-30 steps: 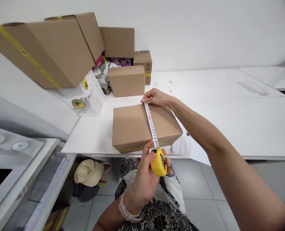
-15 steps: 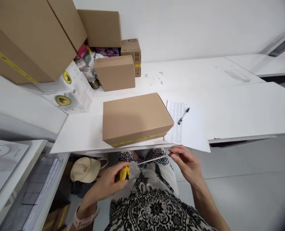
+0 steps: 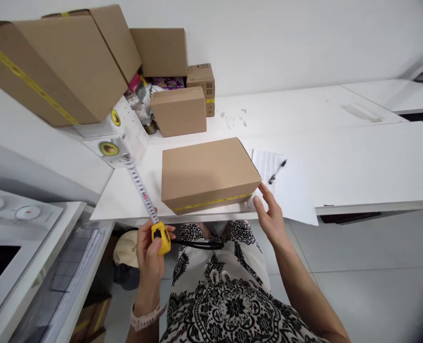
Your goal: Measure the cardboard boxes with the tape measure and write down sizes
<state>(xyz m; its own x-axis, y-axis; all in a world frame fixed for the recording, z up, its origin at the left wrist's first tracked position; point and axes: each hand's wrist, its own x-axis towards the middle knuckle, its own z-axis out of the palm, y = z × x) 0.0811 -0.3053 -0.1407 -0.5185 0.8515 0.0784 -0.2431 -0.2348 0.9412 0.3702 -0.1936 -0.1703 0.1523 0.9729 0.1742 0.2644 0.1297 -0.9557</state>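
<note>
A closed brown cardboard box (image 3: 206, 171) with a yellow tape line lies on the white table (image 3: 357, 166) near its front edge. My left hand (image 3: 150, 250) grips a yellow tape measure (image 3: 161, 237) below the table edge. Its white blade (image 3: 138, 183) runs up and left across the table, left of the box. My right hand (image 3: 270, 214), fingers stretched out, is at the box's near right corner, over a printed sheet (image 3: 266, 174).
A black pen (image 3: 277, 170) lies on the sheet right of the box. Several cardboard boxes (image 3: 178, 110) and white avocado-print boxes (image 3: 120, 138) crowd the back left. A beige cap (image 3: 127, 247) sits under the table. A white counter (image 3: 15, 228) stands at left.
The tape was stretched over the box, then pulled off it. Now the blade runs out along the box's left side, and my right hand has let go and moved to the box's right corner.
</note>
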